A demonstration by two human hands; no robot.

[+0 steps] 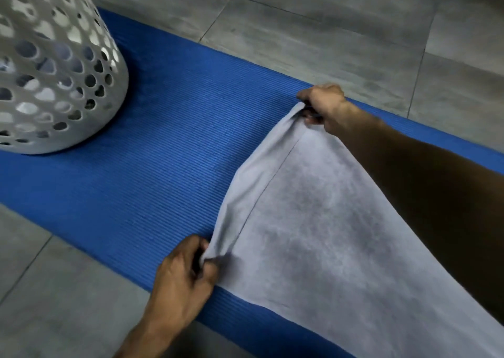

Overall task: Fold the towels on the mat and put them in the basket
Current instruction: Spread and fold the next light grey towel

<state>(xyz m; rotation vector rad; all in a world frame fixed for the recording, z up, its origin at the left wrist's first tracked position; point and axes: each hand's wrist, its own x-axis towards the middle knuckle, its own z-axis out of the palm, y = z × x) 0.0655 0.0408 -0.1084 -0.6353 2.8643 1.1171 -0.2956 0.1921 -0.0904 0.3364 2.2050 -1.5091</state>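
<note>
- the mat [163,150] lies on the tiled floor [327,30], running from upper left to lower right.
- the basket [54,66] stands on the mat's left end.
- the towel [313,235] lies on the mat, right of the basket and well apart from it.
- the left hand [185,270] pinches the towel's near corner.
- the right hand [324,106] pinches its far corner.

Both hands pinch corners of a pale grey cloth towel [313,221] over the ribbed blue foam mat [163,166]: left hand [182,273] near, right hand [324,106] far. A perforated grey plastic basket [49,71] stands on the mat, well apart.
</note>
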